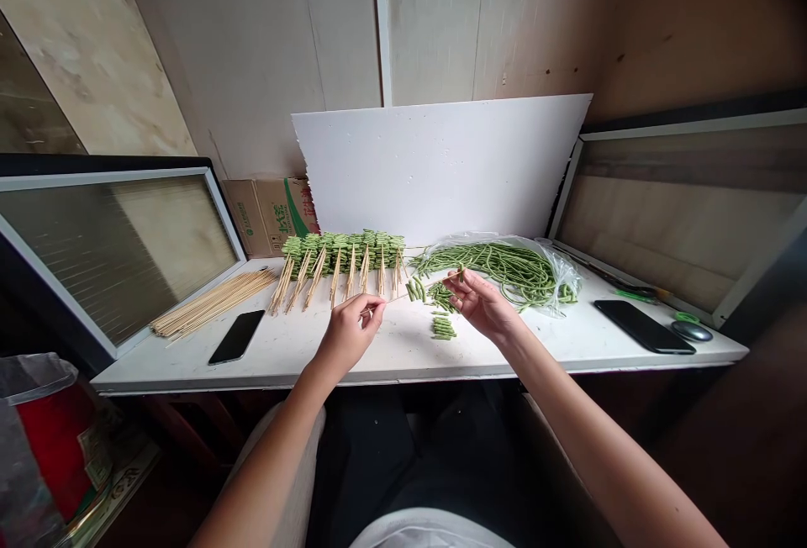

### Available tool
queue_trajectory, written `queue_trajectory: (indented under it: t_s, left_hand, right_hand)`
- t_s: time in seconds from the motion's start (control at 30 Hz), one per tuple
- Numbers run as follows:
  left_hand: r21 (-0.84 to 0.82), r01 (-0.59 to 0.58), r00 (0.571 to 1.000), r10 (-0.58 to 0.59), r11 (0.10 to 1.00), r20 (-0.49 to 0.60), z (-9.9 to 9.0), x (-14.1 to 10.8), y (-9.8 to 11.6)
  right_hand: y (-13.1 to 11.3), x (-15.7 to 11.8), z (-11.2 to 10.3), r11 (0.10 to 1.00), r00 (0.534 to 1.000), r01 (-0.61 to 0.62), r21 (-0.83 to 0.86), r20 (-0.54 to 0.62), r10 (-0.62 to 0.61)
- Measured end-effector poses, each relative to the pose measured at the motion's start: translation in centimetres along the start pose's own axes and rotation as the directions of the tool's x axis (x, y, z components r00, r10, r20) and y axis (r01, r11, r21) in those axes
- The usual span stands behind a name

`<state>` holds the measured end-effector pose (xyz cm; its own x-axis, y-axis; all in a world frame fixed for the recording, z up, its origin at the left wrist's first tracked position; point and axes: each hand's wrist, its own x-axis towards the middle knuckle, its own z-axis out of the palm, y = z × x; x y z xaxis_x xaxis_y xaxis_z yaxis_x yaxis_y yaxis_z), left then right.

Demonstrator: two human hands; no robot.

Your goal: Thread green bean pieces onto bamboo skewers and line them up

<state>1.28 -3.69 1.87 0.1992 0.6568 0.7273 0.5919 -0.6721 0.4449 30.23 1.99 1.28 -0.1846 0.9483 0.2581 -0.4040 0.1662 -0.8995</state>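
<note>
A: ok so where's the skewer (397, 299) right now?

B: Up above the front part of the table (397, 359), slanting between both hands. Left hand (353, 325) has its lower end pinched between thumb and fingers.

A: and the right hand (485, 304)?

B: Pinching a green bean piece (461, 274) at the skewer's far end, fingers curled. Can't tell from here if the point has gone through it, too small.

A: what's around that?

B: Just below the hands there's a neat stack of cut pieces (445, 328) lying side by side, with a looser heap (442, 297) just behind. Further back on the right, long green beans (504, 265) spill out of a clear plastic bag (560, 275).

A: and left?

B: A row of loaded skewers (353, 244), bean ends at the back, sticks toward the person. Then a bundle of bare sticks (214, 300) and a phone (238, 337). Another dark phone (643, 327) sits far right. White board (441, 170) stands behind it all, cardboard box (258, 216) beside it.
</note>
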Motion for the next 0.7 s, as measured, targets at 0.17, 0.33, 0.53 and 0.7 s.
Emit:
queue_trajectory:
  t_s: [0.17, 0.33, 0.53, 0.7]
  left_hand:
    - [0.075, 0.008, 1.0, -0.008, 0.997, -0.005, -0.08, -0.12, -0.08]
    - [0.081, 0.032, 0.999, -0.032, 0.996, 0.003, -0.17, -0.2, -0.25]
    - [0.091, 0.035, 0.999, -0.036, 0.995, 0.014, -0.56, -0.15, -0.11]
    - [0.098, 0.025, 0.999, -0.027, 0.995, 0.016, -0.57, -0.21, -0.12]
  right_hand:
    - [0.1, 0.03, -0.07, 0.996, 1.0, 0.026, -0.08, -0.007, -0.026]
    - [0.0, -0.04, -0.03, 0.999, 1.0, 0.026, 0.019, -0.009, -0.026]
    - [-0.03, 0.0, 0.07, 0.997, 0.991, 0.069, 0.027, -0.118, -0.065]
    - [-0.04, -0.03, 0.41, 0.993, 0.979, 0.113, -0.033, -0.166, -0.117]
